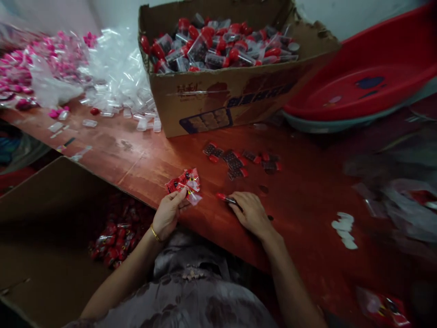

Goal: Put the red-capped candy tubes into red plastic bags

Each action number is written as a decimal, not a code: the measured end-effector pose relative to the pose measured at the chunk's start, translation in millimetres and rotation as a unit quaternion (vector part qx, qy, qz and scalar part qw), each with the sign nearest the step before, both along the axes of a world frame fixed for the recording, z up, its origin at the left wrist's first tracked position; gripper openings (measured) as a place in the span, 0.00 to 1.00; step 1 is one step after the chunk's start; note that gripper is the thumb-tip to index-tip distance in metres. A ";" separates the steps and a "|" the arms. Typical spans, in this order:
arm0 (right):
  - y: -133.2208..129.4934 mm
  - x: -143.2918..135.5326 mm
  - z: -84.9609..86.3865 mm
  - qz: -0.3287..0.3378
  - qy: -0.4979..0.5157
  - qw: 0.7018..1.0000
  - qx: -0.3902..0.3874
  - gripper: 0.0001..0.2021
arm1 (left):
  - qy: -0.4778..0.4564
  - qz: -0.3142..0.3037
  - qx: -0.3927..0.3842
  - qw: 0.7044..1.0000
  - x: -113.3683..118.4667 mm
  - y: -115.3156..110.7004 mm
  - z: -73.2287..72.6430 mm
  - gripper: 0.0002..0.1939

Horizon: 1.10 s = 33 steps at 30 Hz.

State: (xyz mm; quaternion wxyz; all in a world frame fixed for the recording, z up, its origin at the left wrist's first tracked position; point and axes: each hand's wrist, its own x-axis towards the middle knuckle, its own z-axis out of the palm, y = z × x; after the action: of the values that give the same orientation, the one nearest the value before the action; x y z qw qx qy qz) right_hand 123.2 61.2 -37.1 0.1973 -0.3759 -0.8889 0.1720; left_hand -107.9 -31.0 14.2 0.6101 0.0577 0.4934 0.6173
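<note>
My left hand (170, 212) pinches some small red printed plastic packets (191, 178) over the table's front edge. To its right, my right hand (251, 212) has its fingers closed on a small clear tube with a red cap (223, 197), dark inside, lying low over the tabletop. Just beyond that hand, several similar red-capped tubes (235, 160) lie loose on the table. The palm side of my right hand is hidden.
A cardboard box (205, 105) full of red-capped tubes stands at the back. Clear plastic tubes (148, 120) and pink pieces (68, 54) are heaped at left. An open carton (37, 228) below holds red packets. Red basins (341, 95) and white discs (344, 230) are at right.
</note>
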 end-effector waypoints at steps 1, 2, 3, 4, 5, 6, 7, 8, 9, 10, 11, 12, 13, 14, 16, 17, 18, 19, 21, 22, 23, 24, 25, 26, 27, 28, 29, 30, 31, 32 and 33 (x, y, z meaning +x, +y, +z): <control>-7.0 -1.5 2.2 -0.007 0.030 0.999 -0.024 0.13 | 0.003 0.000 0.001 1.000 -1.4 -0.5 0.9 0.20; -15.3 -3.0 5.5 -0.012 0.063 0.996 -0.060 0.13 | 0.007 -0.001 0.001 1.000 -2.0 -0.7 1.6 0.21; -24.6 -4.8 9.9 -0.013 0.098 0.989 -0.108 0.13 | 0.012 0.000 0.000 1.000 -2.0 -0.5 2.0 0.21; -34.4 -7.1 14.9 -0.011 0.135 0.977 -0.167 0.12 | 0.018 0.002 -0.001 1.000 -1.4 -0.2 2.1 0.21; -43.9 -10.0 20.0 -0.006 0.171 0.957 -0.233 0.12 | 0.024 0.001 0.000 1.000 -0.1 0.2 1.9 0.21; -52.5 -13.5 24.7 -0.001 0.203 0.932 -0.299 0.13 | 0.031 -0.001 0.003 1.000 1.5 0.5 1.4 0.21; -59.8 -17.6 28.8 0.001 0.230 0.904 -0.360 0.13 | 0.038 -0.003 0.009 0.999 3.4 0.6 0.6 0.21; -65.3 -22.0 31.8 -0.002 0.252 0.877 -0.408 0.14 | 0.049 -0.004 0.015 0.999 5.2 0.5 -0.4 0.21; -69.1 -26.4 33.8 -0.008 0.268 0.854 -0.446 0.14 | 0.063 -0.007 0.023 0.998 6.7 -0.1 -1.6 0.21; -71.1 -30.4 34.7 -0.016 0.278 0.836 -0.473 0.14 | 0.081 -0.010 0.030 0.996 7.8 -1.0 -3.0 0.20; -71.6 -33.9 34.8 -0.023 0.286 0.823 -0.490 0.14 | 0.101 -0.014 0.038 0.994 8.2 -2.3 -4.5 0.20; -71.1 -36.8 34.1 -0.030 0.294 0.814 -0.501 0.14 | 0.123 -0.019 0.044 0.991 8.0 -3.8 -6.1 0.20; -69.9 -39.1 33.0 -0.035 0.301 0.807 -0.508 0.14 | 0.142 -0.026 0.050 0.988 7.2 -5.4 -7.7 0.19; -68.6 -40.8 31.7 -0.039 0.307 0.802 -0.511 0.14 | 0.157 -0.033 0.056 0.985 5.9 -7.0 -9.2 0.19; -66.8 -43.5 29.0 -0.048 0.318 0.797 -0.512 0.14 | 0.175 -0.048 0.067 0.981 2.3 -9.6 -11.9 0.18; -66.7 -44.8 27.7 -0.053 0.321 0.794 -0.513 0.14 | 0.179 -0.056 0.073 0.980 0.6 -10.5 -13.0 0.17; -67.1 -46.3 26.5 -0.058 0.323 0.792 -0.515 0.14 | 0.181 -0.063 0.078 0.978 -0.7 -11.1 -13.8 0.17; -67.9 -47.9 25.5 -0.062 0.325 0.789 -0.518 0.15 | 0.181 -0.067 0.083 0.978 -1.5 -11.5 -14.2 0.16; -70.3 -51.6 24.0 -0.067 0.326 0.783 -0.525 0.15 | 0.168 -0.063 0.088 0.980 -1.2 -11.7 -13.8 0.16; -71.5 -53.6 23.7 -0.067 0.326 0.781 -0.528 0.15 | 0.155 -0.055 0.087 0.983 -0.1 -11.8 -12.9 0.16; -72.4 -55.5 23.7 -0.065 0.328 0.781 -0.527 0.15 | 0.138 -0.045 0.084 0.986 1.5 -11.9 -11.6 0.17; -73.1 -57.3 24.0 -0.063 0.330 0.784 -0.522 0.15 | 0.121 -0.036 0.081 0.989 3.3 -12.0 -10.2 0.17; -73.5 -59.0 24.5 -0.058 0.331 0.789 -0.514 0.15 | 0.106 -0.029 0.078 0.991 5.2 -12.2 -8.7 0.17; -73.8 -60.6 25.0 -0.054 0.329 0.796 -0.505 0.15 | 0.095 -0.024 0.077 0.992 7.2 -12.4 -7.5 0.17; -74.0 -62.2 25.3 -0.049 0.326 0.804 -0.494 0.15 | 0.088 -0.020 0.075 0.993 9.0 -12.6 -6.6 0.18; -74.4 -63.9 25.1 -0.046 0.323 0.813 -0.482 0.14 | 0.081 -0.014 0.073 0.994 10.9 -12.7 -6.2 0.19; -75.1 -65.6 24.2 -0.046 0.321 0.823 -0.466 0.14 | 0.074 -0.005 0.070 0.995 12.7 -12.8 -6.2 0.20; -76.1 -67.4 22.5 -0.049 0.320 0.835 -0.445 0.14 | 0.065 0.010 0.063 0.996 14.6 -12.8 -6.6 0.20; -77.5 -69.3 20.0 -0.057 0.322 0.848 -0.418 0.14 | 0.057 0.030 0.054 0.996 16.5 -12.6 -7.4 0.21; -79.1 -71.1 17.1 -0.070 0.325 0.860 -0.386 0.14 | 0.048 0.052 0.046 0.996 18.6 -12.4 -8.3 0.21; -80.9 -72.9 13.8 -0.084 0.328 0.872 -0.354 0.14 | 0.039 0.074 0.037 0.996 20.8 -12.1 -9.2 0.22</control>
State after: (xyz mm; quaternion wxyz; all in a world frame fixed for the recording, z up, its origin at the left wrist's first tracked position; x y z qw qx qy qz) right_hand 50.2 -19.7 -23.2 0.3450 -0.4158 -0.6179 0.5712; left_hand -87.1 -43.2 5.0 0.5405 0.0681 0.4967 0.6757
